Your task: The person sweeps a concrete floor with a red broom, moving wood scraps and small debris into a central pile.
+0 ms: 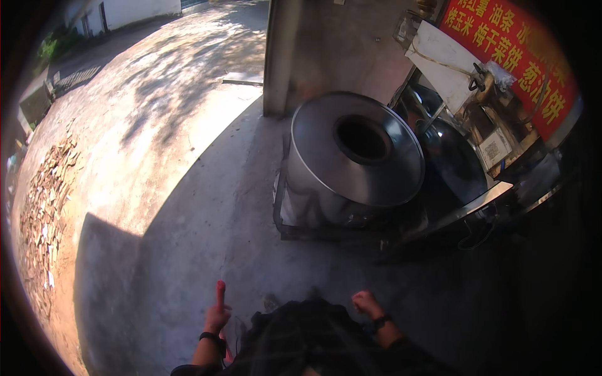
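My left hand [217, 318] is closed around a red handle [220, 292], whose end sticks up past my fingers. More red shows below the wrist, but what the handle belongs to is hidden by my arm. My right hand [366, 303] is curled into a loose fist in front of my dark clothing, with nothing visible in it. Ahead of both hands, apart from them, stands a round stainless steel drum oven [310, 136] with a dark round opening [362, 138] in its sloping top. It sits within a dark metal frame [329, 233].
Right of the oven are a large dark pan [454, 155], a cluttered board with a printed code card [494, 148] and a red sign [522, 51] bearing writing. A wall post [280, 61] rises behind. Split wood [47, 221] lies outside on sunlit ground at left.
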A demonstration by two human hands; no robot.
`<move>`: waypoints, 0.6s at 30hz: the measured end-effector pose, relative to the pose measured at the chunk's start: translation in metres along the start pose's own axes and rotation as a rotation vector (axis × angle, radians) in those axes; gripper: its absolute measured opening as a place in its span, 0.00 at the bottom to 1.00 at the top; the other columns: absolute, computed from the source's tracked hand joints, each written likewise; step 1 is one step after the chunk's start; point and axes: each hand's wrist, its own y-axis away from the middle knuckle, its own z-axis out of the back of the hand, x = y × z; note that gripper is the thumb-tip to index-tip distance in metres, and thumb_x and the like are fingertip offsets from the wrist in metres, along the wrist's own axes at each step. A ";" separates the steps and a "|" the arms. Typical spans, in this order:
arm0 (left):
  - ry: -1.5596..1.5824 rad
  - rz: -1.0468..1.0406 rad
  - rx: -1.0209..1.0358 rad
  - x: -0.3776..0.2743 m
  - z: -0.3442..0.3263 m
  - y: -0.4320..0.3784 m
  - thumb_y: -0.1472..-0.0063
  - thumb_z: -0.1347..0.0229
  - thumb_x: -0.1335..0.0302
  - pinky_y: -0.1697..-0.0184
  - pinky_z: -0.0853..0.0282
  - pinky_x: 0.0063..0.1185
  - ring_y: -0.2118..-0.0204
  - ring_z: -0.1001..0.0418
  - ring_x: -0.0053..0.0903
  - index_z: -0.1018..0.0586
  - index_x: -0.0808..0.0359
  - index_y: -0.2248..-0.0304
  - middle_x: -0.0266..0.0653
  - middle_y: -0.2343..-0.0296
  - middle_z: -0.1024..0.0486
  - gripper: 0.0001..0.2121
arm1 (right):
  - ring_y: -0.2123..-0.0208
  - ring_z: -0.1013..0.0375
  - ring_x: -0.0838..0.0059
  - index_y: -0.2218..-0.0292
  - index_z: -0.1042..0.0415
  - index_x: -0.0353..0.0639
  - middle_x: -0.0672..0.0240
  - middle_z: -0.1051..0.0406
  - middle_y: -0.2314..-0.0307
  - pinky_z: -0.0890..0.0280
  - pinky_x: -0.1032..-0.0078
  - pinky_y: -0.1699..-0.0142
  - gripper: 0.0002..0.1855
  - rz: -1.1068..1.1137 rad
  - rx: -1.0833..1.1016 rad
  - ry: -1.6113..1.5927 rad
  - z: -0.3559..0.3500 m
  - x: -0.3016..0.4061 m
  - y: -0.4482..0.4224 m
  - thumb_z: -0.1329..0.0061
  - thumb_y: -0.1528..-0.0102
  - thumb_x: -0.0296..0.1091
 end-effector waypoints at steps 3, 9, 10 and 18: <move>-0.039 0.016 -0.035 -0.027 0.000 0.011 0.59 0.50 0.74 0.68 0.35 0.24 0.72 0.28 0.32 0.24 0.61 0.72 0.43 0.77 0.27 0.11 | 0.87 0.37 0.77 0.73 0.34 0.37 0.68 0.37 0.86 0.41 0.80 0.83 0.05 -0.062 -0.027 0.000 -0.004 -0.009 -0.005 0.59 0.56 0.25; -0.208 0.010 -0.032 0.011 0.003 -0.004 0.59 0.50 0.72 0.63 0.36 0.27 0.68 0.29 0.35 0.23 0.58 0.72 0.42 0.74 0.26 0.11 | 0.85 0.34 0.76 0.75 0.33 0.37 0.66 0.34 0.84 0.38 0.79 0.80 0.05 -0.102 0.041 0.267 -0.024 0.017 -0.035 0.58 0.56 0.26; -0.217 0.024 -0.050 0.008 0.008 -0.004 0.59 0.49 0.72 0.64 0.36 0.27 0.69 0.29 0.35 0.23 0.58 0.72 0.42 0.75 0.26 0.11 | 0.85 0.34 0.76 0.75 0.33 0.37 0.66 0.34 0.84 0.38 0.79 0.80 0.05 -0.091 0.062 0.269 -0.027 0.026 -0.044 0.58 0.56 0.26; 0.179 0.223 -0.315 -0.024 0.056 0.019 0.59 0.50 0.74 0.70 0.36 0.23 0.76 0.30 0.28 0.24 0.63 0.75 0.40 0.82 0.29 0.09 | 0.86 0.36 0.79 0.73 0.34 0.37 0.68 0.36 0.86 0.39 0.81 0.82 0.05 0.062 0.300 0.117 -0.064 0.135 -0.132 0.60 0.56 0.24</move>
